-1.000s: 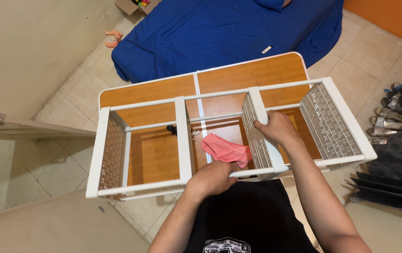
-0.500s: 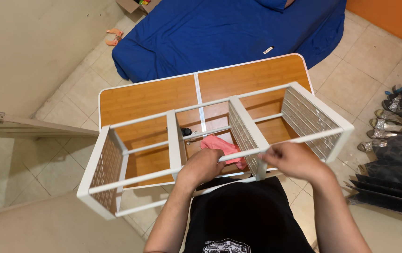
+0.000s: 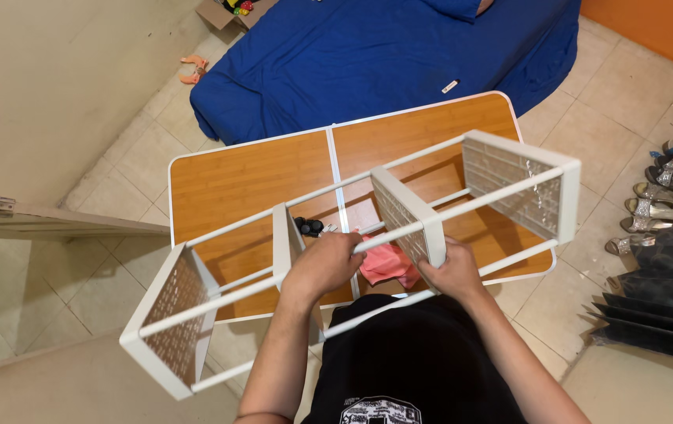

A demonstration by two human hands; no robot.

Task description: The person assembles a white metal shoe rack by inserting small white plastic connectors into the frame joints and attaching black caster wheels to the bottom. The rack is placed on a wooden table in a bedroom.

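Note:
I hold a long white wire-and-mesh rack in the air above a wooden folding table, tilted with its right end higher. My left hand grips a white bar near the rack's middle. My right hand grips the lower part of a mesh divider panel. Between my hands, under the rack, lies a pink cloth on the table. A small black object and a white paper rest on the table behind it.
A bed with a blue cover stands beyond the table. Several shoes line the floor at right. A door edge juts in from the left. Orange slippers lie by the bed.
The rack has swung and tilted, its right end rising and its left end dropping toward me. My right hand shifted from the rack's frame to the middle divider.

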